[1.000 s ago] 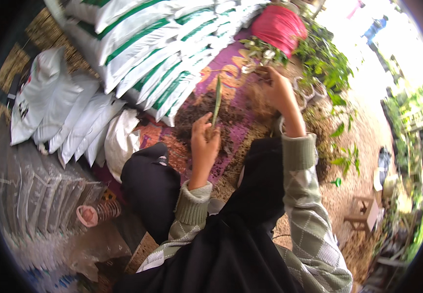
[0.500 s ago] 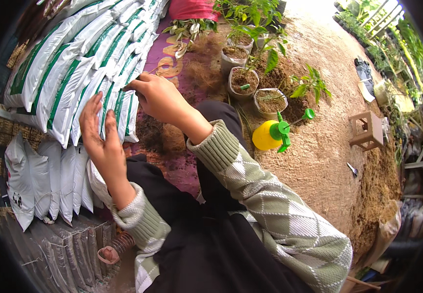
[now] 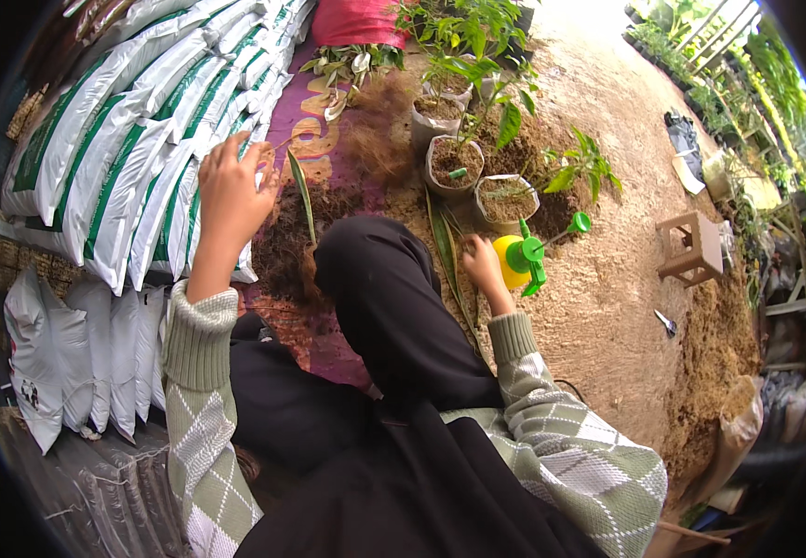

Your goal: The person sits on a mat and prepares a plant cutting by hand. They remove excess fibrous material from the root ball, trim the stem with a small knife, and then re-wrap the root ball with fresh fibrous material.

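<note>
My left hand is raised in front of the stacked white and green bags, fingers bent. A thin strand seems to stick out at its fingertips; what they pinch is too small to name. Beside it, a long narrow green leaf stands up from a brown fibre clump by my knee. My right hand is low, right of my raised knee, between a yellow spray bottle with a green head and another long, pale-edged leaf. Its fingers are curled in, and whatever they grip is hidden.
Potted plants in white grow bags stand ahead, beside loose soil. Stacked white and green bags fill the left, with white sacks below. A brown stool and scissors are at right. Dark loose fibre lies on the purple mat.
My hands have parted. The right has swung down and right to beside the spray bottle; the left has risen and turned. The upright leaf near my knee now shows.
</note>
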`<control>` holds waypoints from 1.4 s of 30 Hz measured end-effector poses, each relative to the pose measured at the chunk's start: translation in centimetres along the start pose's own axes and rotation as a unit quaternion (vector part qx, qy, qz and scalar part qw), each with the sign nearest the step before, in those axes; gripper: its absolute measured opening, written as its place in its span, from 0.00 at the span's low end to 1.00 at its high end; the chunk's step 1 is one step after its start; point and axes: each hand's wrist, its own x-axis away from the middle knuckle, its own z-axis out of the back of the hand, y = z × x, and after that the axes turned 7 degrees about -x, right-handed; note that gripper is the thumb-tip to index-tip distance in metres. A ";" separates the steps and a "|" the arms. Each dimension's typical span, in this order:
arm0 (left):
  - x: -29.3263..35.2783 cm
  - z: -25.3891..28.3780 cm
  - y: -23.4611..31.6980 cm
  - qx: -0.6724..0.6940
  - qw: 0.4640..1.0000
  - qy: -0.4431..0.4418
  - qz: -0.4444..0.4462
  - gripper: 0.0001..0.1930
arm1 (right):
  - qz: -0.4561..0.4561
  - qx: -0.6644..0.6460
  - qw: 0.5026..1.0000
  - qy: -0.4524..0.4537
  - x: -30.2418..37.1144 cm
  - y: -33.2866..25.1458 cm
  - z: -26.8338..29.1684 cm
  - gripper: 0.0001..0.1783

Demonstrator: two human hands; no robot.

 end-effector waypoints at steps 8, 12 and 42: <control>1.1 -3.9 -7.4 -0.022 0.989 -0.111 0.099 0.16 | -0.014 0.019 1.000 0.016 -4.4 7.3 -2.0 0.26; 1.8 -4.3 -11.1 0.082 0.985 -0.054 0.139 0.15 | -0.096 0.057 0.993 0.036 -9.0 6.7 -2.8 0.32; 0.9 -4.3 -5.4 0.252 0.893 -0.353 0.117 0.29 | -0.284 -0.428 0.858 0.031 -9.8 9.8 -4.5 0.25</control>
